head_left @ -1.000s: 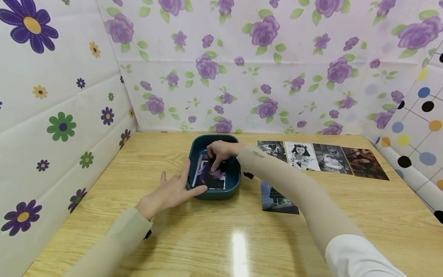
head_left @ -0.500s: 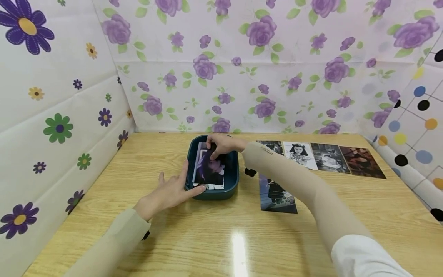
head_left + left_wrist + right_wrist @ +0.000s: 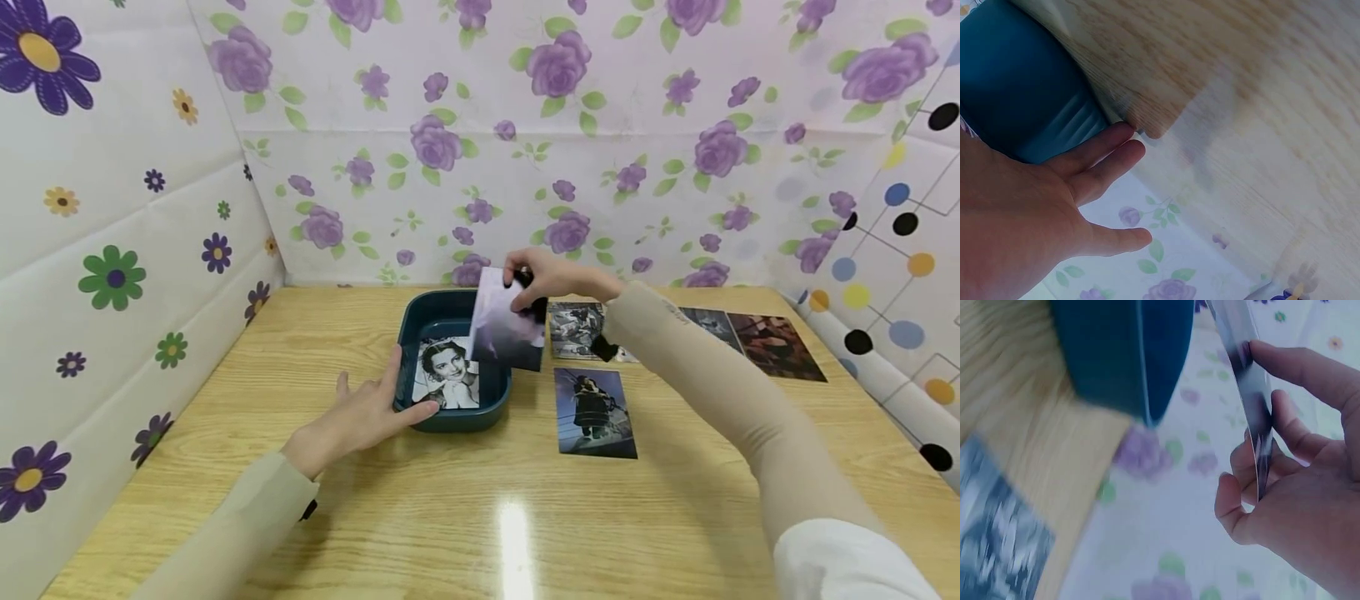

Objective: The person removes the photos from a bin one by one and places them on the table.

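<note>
Right hand (image 3: 551, 279) lifted the purple photo (image 3: 508, 321) out of the teal tray (image 3: 420, 321). It's now up above the rim. That uncovered a black-and-white portrait (image 3: 447, 374) underneath.

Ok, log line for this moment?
right hand: pinches purple photo above tray | left hand: steadies teal tray | portrait photo: in tray

left hand (image 3: 360, 414) lies flat with straight fingers; right hand (image 3: 546, 277), raised, has fingers pinched.

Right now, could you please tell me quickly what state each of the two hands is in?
Left hand: open, straight fingers resting against the teal tray.
Right hand: pinching a purple-toned photo, lifted above the tray.
</note>
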The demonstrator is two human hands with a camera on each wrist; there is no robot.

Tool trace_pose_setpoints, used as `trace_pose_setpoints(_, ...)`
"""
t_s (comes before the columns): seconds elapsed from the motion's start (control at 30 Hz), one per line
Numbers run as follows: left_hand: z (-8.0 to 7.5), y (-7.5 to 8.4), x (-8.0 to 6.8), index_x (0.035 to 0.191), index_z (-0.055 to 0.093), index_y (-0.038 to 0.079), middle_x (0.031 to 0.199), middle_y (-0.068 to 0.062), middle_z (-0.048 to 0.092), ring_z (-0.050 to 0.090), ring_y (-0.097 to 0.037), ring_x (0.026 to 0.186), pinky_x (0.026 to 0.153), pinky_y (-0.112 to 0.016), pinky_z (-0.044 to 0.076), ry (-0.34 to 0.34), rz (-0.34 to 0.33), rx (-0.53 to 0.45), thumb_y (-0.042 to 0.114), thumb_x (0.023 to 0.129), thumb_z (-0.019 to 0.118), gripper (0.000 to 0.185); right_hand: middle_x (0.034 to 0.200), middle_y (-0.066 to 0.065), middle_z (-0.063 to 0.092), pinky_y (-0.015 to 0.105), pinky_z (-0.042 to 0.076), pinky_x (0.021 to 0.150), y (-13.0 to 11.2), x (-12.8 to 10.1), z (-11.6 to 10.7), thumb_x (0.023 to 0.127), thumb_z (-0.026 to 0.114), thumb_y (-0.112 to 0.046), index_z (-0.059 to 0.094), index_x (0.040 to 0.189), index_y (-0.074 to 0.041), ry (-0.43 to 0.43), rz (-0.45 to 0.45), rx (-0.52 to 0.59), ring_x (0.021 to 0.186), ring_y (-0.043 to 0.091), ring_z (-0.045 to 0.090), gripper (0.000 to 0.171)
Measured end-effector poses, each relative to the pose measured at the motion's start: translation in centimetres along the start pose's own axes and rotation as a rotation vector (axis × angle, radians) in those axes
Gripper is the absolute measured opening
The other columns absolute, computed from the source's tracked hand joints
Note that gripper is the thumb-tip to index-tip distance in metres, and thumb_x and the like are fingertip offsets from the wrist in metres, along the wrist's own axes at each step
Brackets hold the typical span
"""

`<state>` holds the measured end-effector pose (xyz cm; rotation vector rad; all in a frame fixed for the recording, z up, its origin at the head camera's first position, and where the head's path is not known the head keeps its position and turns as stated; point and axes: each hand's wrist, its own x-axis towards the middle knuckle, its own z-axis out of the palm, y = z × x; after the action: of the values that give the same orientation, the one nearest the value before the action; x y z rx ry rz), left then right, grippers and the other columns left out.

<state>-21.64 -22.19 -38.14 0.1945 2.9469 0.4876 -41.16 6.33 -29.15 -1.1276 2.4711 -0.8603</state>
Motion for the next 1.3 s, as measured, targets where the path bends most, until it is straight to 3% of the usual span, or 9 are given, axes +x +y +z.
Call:
trace_pose_setpoints(0.17, 0.1, 0.0, 0.0, 0.155, -0.010, 0.009, 0.144, -0.026, 0.047, 0.047, -0.040, 0.133, 0.107, -0.076, -0.003, 0.003, 0.000, 0.004, 0.081, 0.083, 0.038, 0.113, 0.093, 0.010, 0.054, 0.030, 0.047, 0.068, 2.4, -4.4, -1.6, 0.074, 0.077, -0.003, 0.056, 0.097, -0.003, -0.005, 0.038, 0.007, 0.077, 0.019, 0.052, 0.031)
trace_pose_setpoints(0.47, 0.0, 0.1, 0.0, 0.155, -0.011, 0.010, 0.144, -0.027, 0.046, 0.046, -0.041, 0.134, 0.107, -0.076, -0.003, -0.002, -0.007, 0.012, 0.083, 0.082, 0.036, 0.114, 0.083, 0.008, 0.054, 0.027, 0.039, 0.067, 8.1, -13.1, -2.6, 0.074, 0.079, -0.009, 0.058, 0.093, -0.008, -0.080, 0.070, -0.100, 0.070, 0.014, 0.045, 0.029)
trace_pose_setpoints(0.67, 0.1, 0.0, 0.1, 0.155, -0.010, 0.008, 0.142, -0.027, 0.048, 0.048, -0.040, 0.132, 0.107, -0.076, -0.002, 0.002, -0.005, 0.024, 0.083, 0.082, 0.037, 0.115, 0.082, 0.014, 0.050, 0.028, 0.036, 0.062, 11.0, -17.2, -2.2, 0.081, 0.067, 0.004, 0.055, 0.089, -0.002, -0.206, 0.029, 0.009, 0.067, 0.014, 0.040, 0.015)
trace_pose_setpoints(0.77, 0.1, 0.0, 0.1, 0.155, -0.010, 0.008, 0.142, -0.027, 0.048, 0.049, -0.040, 0.131, 0.107, -0.076, -0.001, 0.001, -0.003, 0.025, 0.083, 0.082, 0.037, 0.114, 0.083, 0.017, 0.048, 0.028, 0.034, 0.061, 12.0, -18.3, -1.6, 0.082, 0.065, 0.005, 0.055, 0.090, 0.000, -0.249, 0.049, 0.047, 0.067, 0.013, 0.036, 0.014)
trace_pose_setpoints(0.87, 0.1, 0.0, 0.1, 0.155, -0.010, 0.008, 0.142, -0.026, 0.048, 0.050, -0.040, 0.130, 0.107, -0.076, -0.001, 0.004, -0.006, 0.022, 0.083, 0.082, 0.037, 0.115, 0.084, 0.014, 0.051, 0.027, 0.033, 0.062, 12.5, -18.6, -0.7, 0.080, 0.067, 0.004, 0.057, 0.091, -0.002, -0.241, 0.098, 0.005, 0.068, 0.012, 0.037, 0.016)
trace_pose_setpoints(1.07, 0.2, 0.0, 0.1, 0.155, -0.011, 0.010, 0.143, -0.026, 0.048, 0.048, -0.040, 0.132, 0.107, -0.076, -0.002, 0.001, -0.009, 0.010, 0.084, 0.081, 0.036, 0.115, 0.083, 0.006, 0.050, 0.030, 0.031, 0.066, 12.9, -18.8, 0.8, 0.075, 0.072, 0.002, 0.059, 0.089, -0.008, -0.155, 0.174, -0.140, 0.073, 0.016, 0.039, 0.021)
trace_pose_setpoints(1.3, 0.1, -0.1, 0.2, 0.155, -0.012, 0.011, 0.145, -0.024, 0.046, 0.047, -0.040, 0.133, 0.107, -0.075, -0.004, -0.001, -0.011, -0.007, 0.085, 0.080, 0.037, 0.115, 0.074, 0.004, 0.048, 0.030, 0.032, 0.064, 13.2, -18.9, 2.0, 0.072, 0.078, -0.005, 0.058, 0.084, -0.011, -0.041, 0.161, -0.341, 0.066, 0.012, 0.038, 0.024)
